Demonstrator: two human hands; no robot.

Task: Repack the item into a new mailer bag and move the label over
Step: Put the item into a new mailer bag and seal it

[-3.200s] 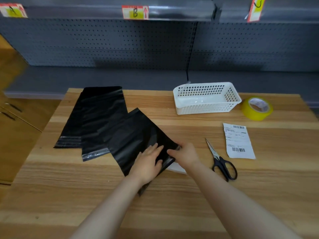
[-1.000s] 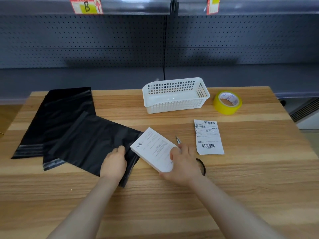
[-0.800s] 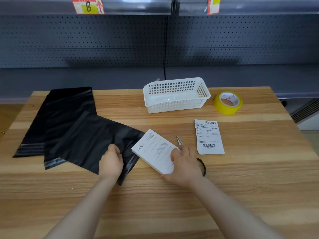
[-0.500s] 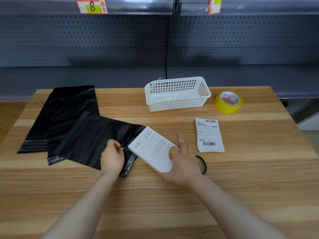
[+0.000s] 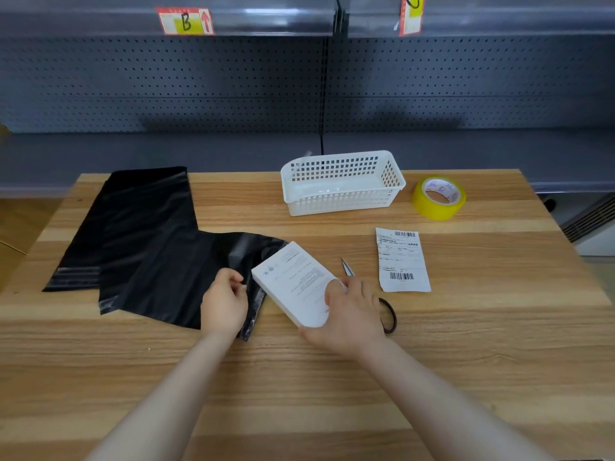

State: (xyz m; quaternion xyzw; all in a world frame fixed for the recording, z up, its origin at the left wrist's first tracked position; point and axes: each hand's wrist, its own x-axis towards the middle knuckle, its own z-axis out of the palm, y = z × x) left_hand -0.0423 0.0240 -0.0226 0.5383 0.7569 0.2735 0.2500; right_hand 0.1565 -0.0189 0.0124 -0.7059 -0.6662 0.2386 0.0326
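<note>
Left hand (image 5: 224,304) pinches black mailer bag (image 5: 173,277); right hand (image 5: 349,314) grips white box (image 5: 289,277), whose corner could snag the limp film.

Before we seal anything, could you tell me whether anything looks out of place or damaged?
Nothing spilled or broken. The shipping label lies loose on the table, on no bag; the mailer bag pinched by the left hand is crumpled at its mouth.

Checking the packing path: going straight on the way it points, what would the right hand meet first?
Probably the black mailer bag, at the edge the left hand pinches; the right hand points up-left, gripping the white box. Depth is unclear.
</note>
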